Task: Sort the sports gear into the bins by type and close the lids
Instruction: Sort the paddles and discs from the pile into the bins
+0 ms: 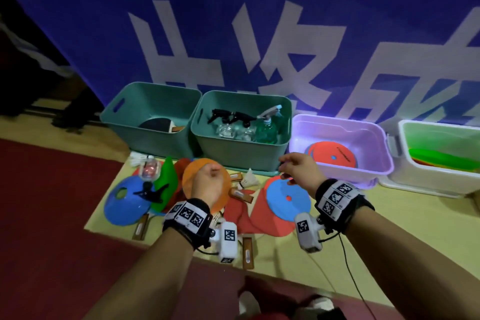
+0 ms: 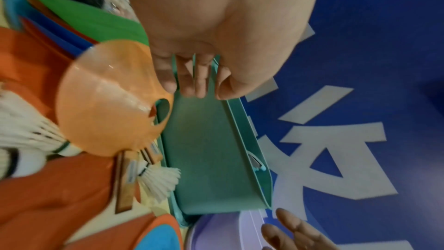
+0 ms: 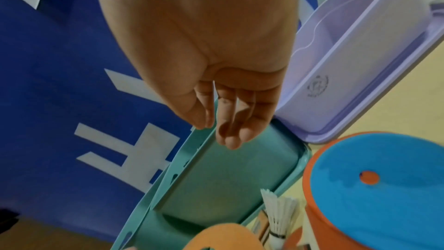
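My left hand (image 1: pixel 207 179) hovers over an orange disc cone (image 1: pixel 188 179) on the pile; in the left wrist view its fingers (image 2: pixel 192 83) hang loosely beside the cone (image 2: pixel 103 98) and hold nothing. Just in front of the purple bin (image 1: pixel 374 143), which holds red flat discs (image 1: pixel 335 156), my right hand (image 1: pixel 296 166) is raised with relaxed fingers (image 3: pixel 225 121) and is empty. The left teal bin (image 1: pixel 148 101) holds a paddle (image 1: pixel 161 125). Spray bottles (image 1: pixel 265 127) fill the second teal bin (image 1: pixel 241 153). Coloured cones (image 1: pixel 441 158) lie in the white bin (image 1: pixel 405 171).
On the mat lie a blue cone (image 1: pixel 124 205), a green cone (image 1: pixel 167 182), a blue flat disc (image 1: pixel 285 197) on red ones, shuttlecocks (image 1: pixel 249 179), paddle handles (image 1: pixel 241 195) and a small spray bottle (image 1: pixel 149 169). A blue banner stands behind the bins.
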Demonstrator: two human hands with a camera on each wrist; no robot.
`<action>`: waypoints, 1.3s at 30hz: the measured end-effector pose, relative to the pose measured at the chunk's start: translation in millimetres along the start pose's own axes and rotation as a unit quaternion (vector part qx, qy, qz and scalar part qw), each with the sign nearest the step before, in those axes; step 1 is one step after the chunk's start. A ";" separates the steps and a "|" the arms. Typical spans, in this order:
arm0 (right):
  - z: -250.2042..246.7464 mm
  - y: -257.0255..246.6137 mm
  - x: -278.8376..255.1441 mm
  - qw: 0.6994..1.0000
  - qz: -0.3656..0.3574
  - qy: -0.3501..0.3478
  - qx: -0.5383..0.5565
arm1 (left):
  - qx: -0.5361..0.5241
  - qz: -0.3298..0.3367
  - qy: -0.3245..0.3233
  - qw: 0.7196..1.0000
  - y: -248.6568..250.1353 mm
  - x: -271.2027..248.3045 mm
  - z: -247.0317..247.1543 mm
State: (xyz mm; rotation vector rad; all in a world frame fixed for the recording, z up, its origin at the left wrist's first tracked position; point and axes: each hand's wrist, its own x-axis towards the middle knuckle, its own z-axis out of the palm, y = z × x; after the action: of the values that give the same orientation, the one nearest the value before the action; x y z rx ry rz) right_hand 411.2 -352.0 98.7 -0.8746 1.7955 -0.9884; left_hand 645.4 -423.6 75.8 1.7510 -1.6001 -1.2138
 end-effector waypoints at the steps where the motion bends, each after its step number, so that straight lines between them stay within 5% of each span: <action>1: 10.0 1.7 1.1 1.000 0.002 -0.014 -0.004 | -0.004 -0.012 0.010 1.000 -10.9 0.0 -7.3; 8: 57.7 15.3 3.0 0.998 0.025 -0.050 -0.007 | -0.004 -0.059 0.082 0.995 -73.7 -0.3 -33.9; 23: 58.7 51.9 -2.9 0.995 0.081 -0.049 -0.005 | -0.036 -0.089 0.046 0.994 -87.7 -3.0 -23.8; 39: 13.4 70.7 -8.9 0.993 0.118 0.011 0.016 | -0.054 -0.005 0.125 0.991 -54.9 9.5 6.2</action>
State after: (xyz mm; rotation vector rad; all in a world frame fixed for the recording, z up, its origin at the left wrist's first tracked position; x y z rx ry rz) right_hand 415.5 -317.2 35.3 -0.6160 1.8472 -0.8741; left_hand 668.9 -420.0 25.0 1.7664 -1.3573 -1.0194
